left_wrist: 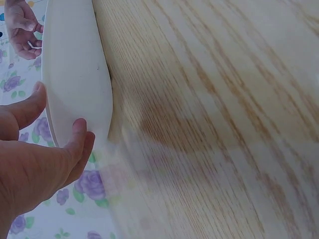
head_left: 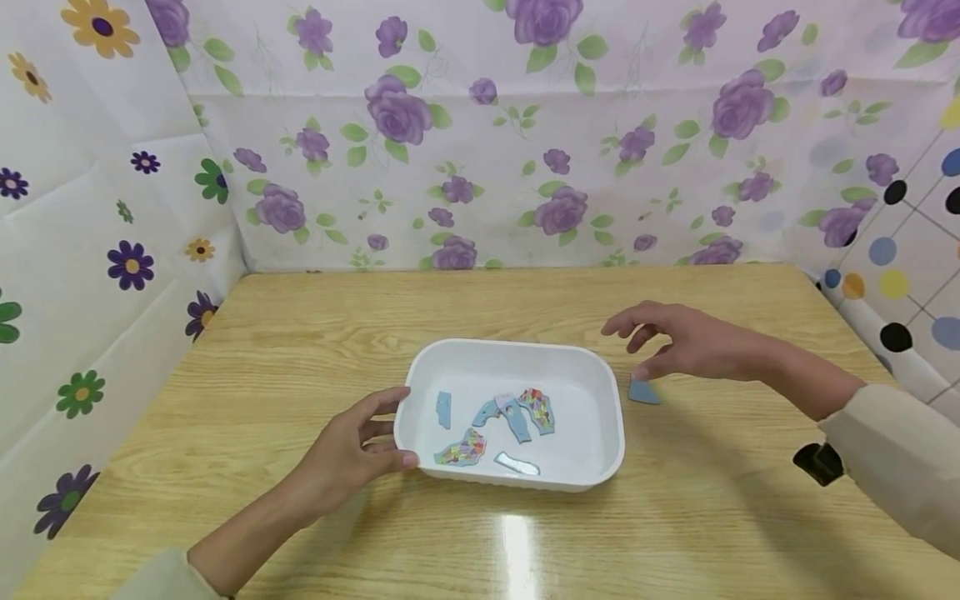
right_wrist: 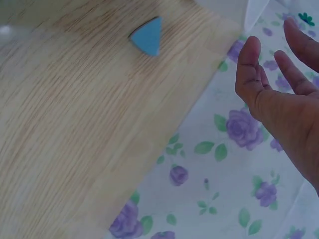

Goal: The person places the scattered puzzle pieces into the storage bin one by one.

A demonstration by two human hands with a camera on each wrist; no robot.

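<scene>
A white plastic tray (head_left: 517,351) stands on the wooden table, with several flat, irregular puzzle-like pieces (head_left: 516,418) lying spread inside. Some are plain light blue, others carry a multicoloured pattern. At the tray's left end my left hand (head_left: 352,446) grips the rim, thumb near the front corner; the left wrist view shows its fingertips against the tray's wall. To the right of the tray, my right hand (head_left: 678,340) hovers with loosely bent fingers and holds nothing. Below its thumb a blue, roughly triangular piece (right_wrist: 147,37) lies on the table, apart from the hand.
The wooden table (head_left: 315,333) reaches back to a wall sheet with purple flowers (head_left: 401,108). Patterned sheets also hang on the left and right. A small black object (head_left: 817,463) shows beside the right sleeve.
</scene>
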